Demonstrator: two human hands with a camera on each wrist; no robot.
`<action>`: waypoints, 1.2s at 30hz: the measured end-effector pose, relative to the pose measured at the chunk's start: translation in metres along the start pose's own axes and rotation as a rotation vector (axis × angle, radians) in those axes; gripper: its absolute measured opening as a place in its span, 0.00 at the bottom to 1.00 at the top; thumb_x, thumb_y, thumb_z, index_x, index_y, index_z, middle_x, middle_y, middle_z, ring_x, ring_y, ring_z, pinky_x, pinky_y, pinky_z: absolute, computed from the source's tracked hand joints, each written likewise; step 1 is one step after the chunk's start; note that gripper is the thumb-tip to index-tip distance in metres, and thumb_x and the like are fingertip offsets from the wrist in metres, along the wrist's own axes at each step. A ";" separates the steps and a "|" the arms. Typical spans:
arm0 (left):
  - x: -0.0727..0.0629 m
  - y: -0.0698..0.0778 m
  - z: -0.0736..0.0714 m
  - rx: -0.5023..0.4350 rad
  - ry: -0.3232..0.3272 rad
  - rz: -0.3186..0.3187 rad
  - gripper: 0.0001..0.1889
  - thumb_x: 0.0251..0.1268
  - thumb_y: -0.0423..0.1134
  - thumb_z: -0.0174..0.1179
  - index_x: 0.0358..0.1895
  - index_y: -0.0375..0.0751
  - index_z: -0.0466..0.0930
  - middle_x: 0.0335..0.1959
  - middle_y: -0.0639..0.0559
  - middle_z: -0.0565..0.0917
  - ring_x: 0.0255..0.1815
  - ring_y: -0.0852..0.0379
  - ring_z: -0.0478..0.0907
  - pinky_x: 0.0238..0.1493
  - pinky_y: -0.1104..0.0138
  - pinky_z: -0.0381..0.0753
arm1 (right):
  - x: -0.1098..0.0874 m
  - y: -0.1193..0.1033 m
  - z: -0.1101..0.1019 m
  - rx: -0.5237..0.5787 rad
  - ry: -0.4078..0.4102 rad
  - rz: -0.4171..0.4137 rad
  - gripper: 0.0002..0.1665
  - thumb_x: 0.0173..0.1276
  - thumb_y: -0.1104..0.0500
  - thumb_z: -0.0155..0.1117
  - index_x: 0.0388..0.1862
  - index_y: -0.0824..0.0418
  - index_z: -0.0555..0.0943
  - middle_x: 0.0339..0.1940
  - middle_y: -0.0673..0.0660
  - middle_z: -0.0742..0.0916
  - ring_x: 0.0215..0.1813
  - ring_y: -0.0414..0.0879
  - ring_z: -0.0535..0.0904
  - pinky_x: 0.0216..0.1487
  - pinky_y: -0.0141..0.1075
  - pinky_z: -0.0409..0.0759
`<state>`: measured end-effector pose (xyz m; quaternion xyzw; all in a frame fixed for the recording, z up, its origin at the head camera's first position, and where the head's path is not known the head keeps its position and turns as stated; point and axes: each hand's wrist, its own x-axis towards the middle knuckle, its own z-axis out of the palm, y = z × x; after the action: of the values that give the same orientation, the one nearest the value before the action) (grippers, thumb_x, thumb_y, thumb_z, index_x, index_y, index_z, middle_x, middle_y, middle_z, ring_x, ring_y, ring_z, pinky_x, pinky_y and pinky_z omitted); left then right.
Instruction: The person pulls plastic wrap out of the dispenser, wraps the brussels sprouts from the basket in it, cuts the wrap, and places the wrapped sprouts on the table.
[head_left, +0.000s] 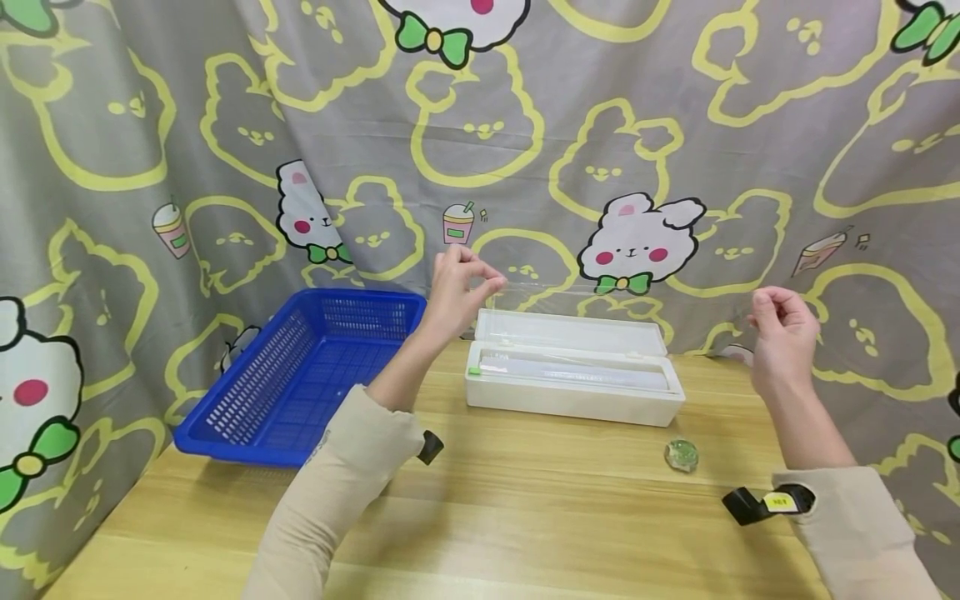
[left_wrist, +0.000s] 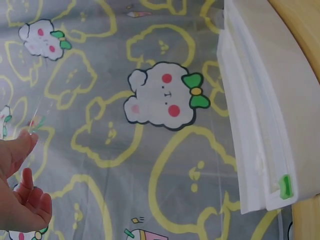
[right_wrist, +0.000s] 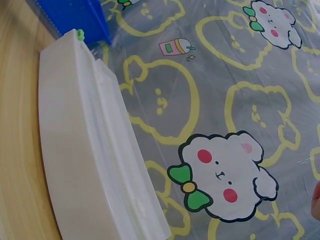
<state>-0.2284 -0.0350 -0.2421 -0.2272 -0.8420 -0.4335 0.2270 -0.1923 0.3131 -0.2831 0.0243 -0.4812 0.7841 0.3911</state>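
A thin sheet of clear cling film point(left_wrist: 39, 106) is so see-through that only faint streaks and glints reveal it. My left hand point(head_left: 456, 292), raised above the left end of the white box, pinches one edge of the film between thumb and fingertips. Off to the right, my right hand point(head_left: 783, 342) is raised at a similar height, with thumb and fingers brought together on the film's other side. Below and between the hands stands the white cling film dispenser box point(head_left: 573, 407), lid up, a roll point(head_left: 577, 372) inside and a green slider point(head_left: 474, 371) at its left end.
A blue plastic basket point(head_left: 300, 292) stands on the left of the wooden table point(head_left: 525, 517). On the tabletop in front of the box's right end lies a small round green item point(head_left: 681, 455) in clear wrapping. A grey patterned curtain point(head_left: 360, 125) hangs behind the table.
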 end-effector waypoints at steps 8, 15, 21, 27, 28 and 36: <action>-0.004 0.005 -0.003 -0.009 0.027 0.048 0.08 0.55 0.36 0.63 0.30 0.33 0.84 0.33 0.48 0.67 0.43 0.48 0.60 0.44 0.64 0.58 | -0.005 -0.007 -0.002 0.081 0.013 0.008 0.05 0.57 0.69 0.62 0.22 0.67 0.77 0.20 0.54 0.73 0.25 0.40 0.67 0.27 0.24 0.73; -0.007 0.011 -0.003 -0.019 0.028 0.081 0.08 0.54 0.36 0.63 0.30 0.33 0.84 0.32 0.48 0.65 0.42 0.47 0.60 0.43 0.65 0.58 | -0.009 -0.011 -0.006 0.176 -0.002 -0.018 0.06 0.56 0.72 0.61 0.22 0.70 0.77 0.22 0.55 0.73 0.24 0.41 0.67 0.26 0.25 0.73; -0.010 0.013 -0.006 -0.017 0.033 0.096 0.08 0.54 0.36 0.63 0.30 0.33 0.84 0.32 0.48 0.66 0.42 0.47 0.60 0.43 0.65 0.57 | -0.011 -0.013 -0.005 0.239 -0.021 -0.038 0.04 0.56 0.74 0.60 0.23 0.72 0.76 0.21 0.57 0.74 0.25 0.43 0.68 0.27 0.26 0.73; -0.013 0.016 -0.008 -0.019 0.033 0.110 0.08 0.54 0.36 0.63 0.30 0.33 0.84 0.32 0.48 0.66 0.41 0.47 0.60 0.44 0.64 0.58 | -0.013 -0.016 -0.006 0.268 -0.018 -0.049 0.03 0.56 0.75 0.59 0.24 0.74 0.76 0.23 0.59 0.76 0.25 0.44 0.69 0.26 0.27 0.74; -0.013 0.016 -0.008 -0.020 0.034 0.112 0.08 0.54 0.36 0.63 0.30 0.33 0.84 0.32 0.48 0.66 0.41 0.47 0.60 0.44 0.64 0.58 | -0.013 -0.016 -0.006 0.270 -0.019 -0.050 0.03 0.56 0.75 0.59 0.24 0.74 0.76 0.23 0.59 0.76 0.25 0.44 0.69 0.27 0.27 0.74; -0.021 0.018 -0.008 -0.040 0.029 0.131 0.07 0.54 0.35 0.63 0.30 0.33 0.84 0.32 0.47 0.69 0.40 0.47 0.63 0.43 0.65 0.59 | -0.018 -0.019 -0.009 0.274 -0.013 -0.052 0.05 0.54 0.74 0.61 0.23 0.74 0.75 0.22 0.59 0.74 0.24 0.44 0.69 0.28 0.27 0.75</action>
<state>-0.2000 -0.0363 -0.2382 -0.2798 -0.8131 -0.4378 0.2625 -0.1646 0.3144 -0.2814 0.0950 -0.3714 0.8319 0.4011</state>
